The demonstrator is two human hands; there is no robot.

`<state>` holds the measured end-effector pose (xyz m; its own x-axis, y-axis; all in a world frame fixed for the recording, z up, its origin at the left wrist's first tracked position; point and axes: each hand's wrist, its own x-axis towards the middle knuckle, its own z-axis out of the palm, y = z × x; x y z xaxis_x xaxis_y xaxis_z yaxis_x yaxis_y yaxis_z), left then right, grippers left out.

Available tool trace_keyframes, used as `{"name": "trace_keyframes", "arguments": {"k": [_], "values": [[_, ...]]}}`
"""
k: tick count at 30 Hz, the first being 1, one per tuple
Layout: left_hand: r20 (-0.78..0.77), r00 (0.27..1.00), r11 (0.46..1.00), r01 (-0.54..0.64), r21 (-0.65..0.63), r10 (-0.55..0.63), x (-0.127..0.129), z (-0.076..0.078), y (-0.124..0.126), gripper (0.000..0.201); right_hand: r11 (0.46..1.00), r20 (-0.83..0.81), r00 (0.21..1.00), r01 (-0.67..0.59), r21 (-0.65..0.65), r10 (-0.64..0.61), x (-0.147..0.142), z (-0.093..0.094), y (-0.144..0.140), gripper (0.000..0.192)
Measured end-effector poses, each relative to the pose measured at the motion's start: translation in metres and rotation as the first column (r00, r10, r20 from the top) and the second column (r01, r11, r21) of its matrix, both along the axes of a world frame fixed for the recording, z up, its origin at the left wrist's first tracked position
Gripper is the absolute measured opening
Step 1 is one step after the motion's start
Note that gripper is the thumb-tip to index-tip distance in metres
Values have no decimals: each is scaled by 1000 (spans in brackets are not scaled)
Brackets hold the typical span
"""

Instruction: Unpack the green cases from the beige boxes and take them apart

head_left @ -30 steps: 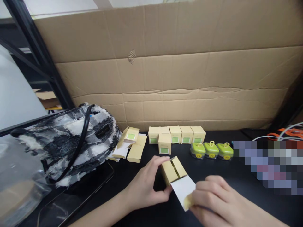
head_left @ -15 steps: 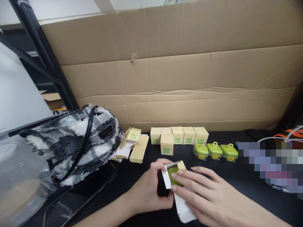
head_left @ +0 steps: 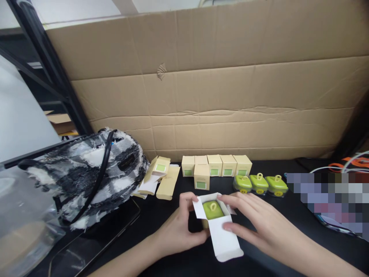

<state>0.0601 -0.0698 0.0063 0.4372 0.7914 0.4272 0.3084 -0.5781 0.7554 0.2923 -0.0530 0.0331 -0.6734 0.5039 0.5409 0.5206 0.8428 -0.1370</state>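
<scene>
Box (head_left: 216,223), left hand (head_left: 178,227) clamped on its left side, right hand (head_left: 256,221) spread against its right

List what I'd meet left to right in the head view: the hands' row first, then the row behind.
Hands' row: left hand, open box, right hand. Behind: shaggy bag, loose cartons, front closed box, three green-lidded containers.

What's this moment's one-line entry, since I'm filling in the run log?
Left hand: holds open box | Right hand: touches its long flap | Inside: green-lidded container | Beyond: closed boxes, three green-topped tubs
</scene>
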Motion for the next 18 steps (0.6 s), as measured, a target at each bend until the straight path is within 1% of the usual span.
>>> {"name": "trace_keyframes", "arguments": {"k": [2, 3, 5, 6, 7, 8, 9, 11, 12, 13, 14, 15, 16, 18], "values": [[11, 1000, 1000, 6, 2, -6, -1, 6, -2, 50, 988, -38, 999, -26, -153, 20, 1, 1, -1, 42], [12, 1000, 1000, 18, -1, -18, -2, 9, -2, 51, 970, -72, 997, -46, -238, 30, 2, 2, -2, 45], [15, 999, 998, 43, -51, -43, -3, 15, -4, 55, 911, -159, 987, -99, -400, 37, 1, 2, -3, 46], [21, 999, 993, 49, -105, -47, -4, 16, -4, 55, 871, -203, 979, -129, -474, 34, 0, 1, -4, 45], [36, 998, 983, 52, -177, -47, -4, 17, -4, 53, 819, -243, 970, -163, -550, 29, -2, -1, -5, 43], [64, 997, 965, 56, -255, -41, -3, 18, -3, 51, 748, -277, 960, -202, -632, 25, -3, -2, -5, 41], [96, 995, 938, 61, -340, -29, -2, 17, -3, 49, 654, -305, 952, -235, -719, 7, -5, -4, -6, 42], [162, 986, 859, 59, -508, 29, 0, 17, -1, 45, 420, -334, 937, -263, -868, -103, -9, -8, -7, 48], [188, 980, 809, 56, -584, 67, 1, 17, 0, 44, 302, -331, 926, -268, -915, -180, -11, -9, -8, 50], [208, 972, 759, 56, -649, 106, 2, 17, 0, 43, 202, -327, 911, -281, -938, -249, -13, -10, -8, 51], [220, 966, 713, 57, -699, 138, 3, 17, 0, 43, 128, -335, 893, -310, -942, -299, -15, -10, -8, 51], [231, 960, 675, 64, -735, 161, 3, 18, 0, 44, 77, -360, 874, -355, -932, -327, -16, -10, -8, 50], [244, 954, 652, 74, -755, 174, 4, 18, -1, 44, 37, -392, 857, -404, -914, -333, -17, -10, -8, 49], [261, 947, 640, 86, -764, 185, 5, 18, -2, 47, -18, -427, 835, -461, -887, -348, -17, -10, -7, 48]]}}
